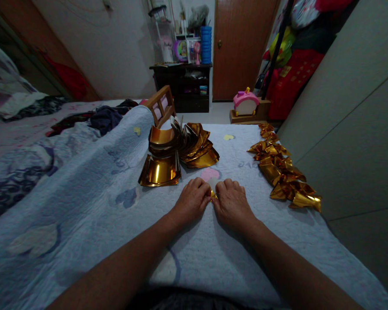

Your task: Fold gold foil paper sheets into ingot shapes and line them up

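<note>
Left side: the gold foil sheets (159,172) lie in curled, fanned stacks on the quilt (93,219). Their bend suggests a springy material, so each fold probably wants firm, sustained pressure.

Left hand (193,197): palm down, fingers curled, thumb and fingertips pinching the foil piece (213,185) at its left. Judged step: folding or creasing this piece. For good work this hand should act as the anchor, keeping its edge from creeping while the other side is worked.

Middle: the piece shows gold at its near end and what seems a pale reverse beyond (most of its outline is covered by fingers, so fold count not readable). Quilt beneath is soft; better to squeeze the crease between thumb and finger than to rely on pressing down.

Right hand (233,199): likewise palm down and curled, its thumb and fingers apparently gripping the piece's right side. Matching the left hand's height and pressure should keep the fold even; pulling the hands apart could tear or skew it.

Position, left to right: left hand, piece, right hand, nearly in one line. The piece sits in the narrow gap between them, touched from both sides, near the thumb tips. Well to the right, folded gold pieces (274,168) form a row along the quilt's edge.
</note>
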Demonstrator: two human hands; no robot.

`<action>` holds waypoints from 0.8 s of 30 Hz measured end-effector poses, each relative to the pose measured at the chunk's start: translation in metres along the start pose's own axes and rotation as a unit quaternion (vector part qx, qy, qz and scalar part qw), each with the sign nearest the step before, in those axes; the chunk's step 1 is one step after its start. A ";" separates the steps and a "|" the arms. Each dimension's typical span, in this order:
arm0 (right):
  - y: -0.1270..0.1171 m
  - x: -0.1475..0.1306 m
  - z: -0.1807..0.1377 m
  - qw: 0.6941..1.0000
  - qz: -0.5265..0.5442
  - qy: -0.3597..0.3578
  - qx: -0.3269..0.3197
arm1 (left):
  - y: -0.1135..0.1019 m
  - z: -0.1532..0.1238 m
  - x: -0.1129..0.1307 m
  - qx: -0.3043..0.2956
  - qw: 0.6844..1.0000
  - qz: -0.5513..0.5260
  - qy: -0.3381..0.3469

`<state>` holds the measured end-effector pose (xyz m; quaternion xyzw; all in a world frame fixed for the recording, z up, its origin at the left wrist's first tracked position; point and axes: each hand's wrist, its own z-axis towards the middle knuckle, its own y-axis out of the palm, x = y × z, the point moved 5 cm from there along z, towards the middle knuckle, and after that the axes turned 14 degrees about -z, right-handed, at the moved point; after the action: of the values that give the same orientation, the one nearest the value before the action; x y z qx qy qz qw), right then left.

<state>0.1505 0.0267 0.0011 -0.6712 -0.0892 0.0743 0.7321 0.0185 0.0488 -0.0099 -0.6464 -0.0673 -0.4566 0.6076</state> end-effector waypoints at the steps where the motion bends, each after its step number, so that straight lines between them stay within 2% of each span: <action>1: 0.000 0.001 0.000 1.000 0.007 0.001 0.000 | 0.000 0.000 0.000 0.000 1.000 -0.001 -0.001; 11: 0.002 0.013 0.000 0.999 0.047 0.001 -0.025 | -0.002 0.000 -0.001 -0.004 1.000 -0.015 -0.005; 17: 0.006 0.020 -0.002 0.998 0.061 -0.010 -0.019 | -0.003 0.000 0.001 -0.011 1.000 -0.018 -0.007; 24: 0.012 0.019 -0.001 0.997 0.064 -0.022 -0.026 | -0.003 0.001 0.000 -0.007 1.000 -0.019 -0.001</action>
<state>0.1693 0.0309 -0.0101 -0.6924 -0.0642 0.1336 0.7061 0.0174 0.0498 -0.0078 -0.6496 -0.0772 -0.4678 0.5943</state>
